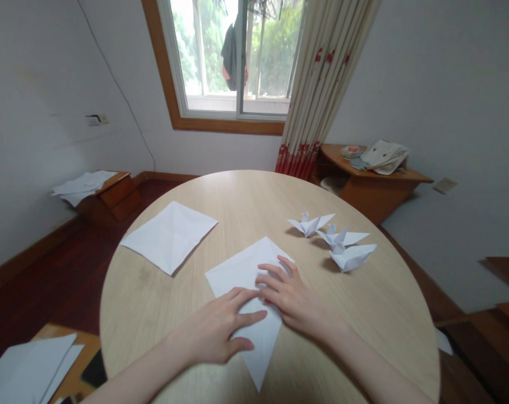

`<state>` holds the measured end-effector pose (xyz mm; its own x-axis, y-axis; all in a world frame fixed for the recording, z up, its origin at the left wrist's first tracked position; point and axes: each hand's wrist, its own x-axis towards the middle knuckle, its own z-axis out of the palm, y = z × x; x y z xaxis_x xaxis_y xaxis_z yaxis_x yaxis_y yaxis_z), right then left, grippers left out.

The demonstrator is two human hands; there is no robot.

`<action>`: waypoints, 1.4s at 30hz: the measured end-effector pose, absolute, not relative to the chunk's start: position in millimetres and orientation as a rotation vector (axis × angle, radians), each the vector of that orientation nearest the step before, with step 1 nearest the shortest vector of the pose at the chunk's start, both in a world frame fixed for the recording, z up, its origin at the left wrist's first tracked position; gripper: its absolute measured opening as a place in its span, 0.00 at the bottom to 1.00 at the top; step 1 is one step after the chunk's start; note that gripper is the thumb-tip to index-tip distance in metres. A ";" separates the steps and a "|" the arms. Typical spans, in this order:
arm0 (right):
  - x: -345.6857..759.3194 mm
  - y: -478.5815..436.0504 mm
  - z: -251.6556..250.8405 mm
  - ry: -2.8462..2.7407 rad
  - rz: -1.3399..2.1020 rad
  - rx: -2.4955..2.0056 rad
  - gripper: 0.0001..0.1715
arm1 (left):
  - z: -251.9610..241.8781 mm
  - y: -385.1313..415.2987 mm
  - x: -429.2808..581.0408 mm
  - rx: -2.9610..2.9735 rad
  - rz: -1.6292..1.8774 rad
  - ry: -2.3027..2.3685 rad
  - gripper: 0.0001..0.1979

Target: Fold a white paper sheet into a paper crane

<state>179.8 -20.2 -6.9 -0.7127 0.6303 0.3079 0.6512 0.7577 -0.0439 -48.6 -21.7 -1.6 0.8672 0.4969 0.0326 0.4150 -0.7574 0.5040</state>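
The left hand (214, 331) and right hand (294, 297) lie close together, pressing flat on a folded paper sheet (241, 275) near the front edge of the round table (389, 320); an even press along the crease, edges matched, works best; paper birds (342, 238) sit toward the right edge.

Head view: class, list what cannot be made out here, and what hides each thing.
Folds of the white paper sheet: hidden by the left hand and right hand.
Papers at lower left: cut off by the head view's edge.
Red-topped item on the side table: too small to identify.
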 end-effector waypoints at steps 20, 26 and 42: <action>189.6 -18.9 11.8 -2.625 0.249 -1.590 0.17 | -9.9 -8.9 -52.7 2.730 0.298 0.884 0.18; 187.1 -20.2 11.5 -2.693 0.241 -1.636 0.16 | -13.9 -9.6 -52.4 2.733 0.354 0.893 0.16; 170.1 -31.0 4.4 -2.834 0.076 -1.585 0.15 | -9.5 -5.7 -52.9 2.676 0.253 0.898 0.16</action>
<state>170.1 -31.0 4.4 -0.5195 0.8466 -0.1155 0.8516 0.5241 0.0110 -52.9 -5.7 -9.5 0.7884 0.6113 0.0688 0.5572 -0.7570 0.3411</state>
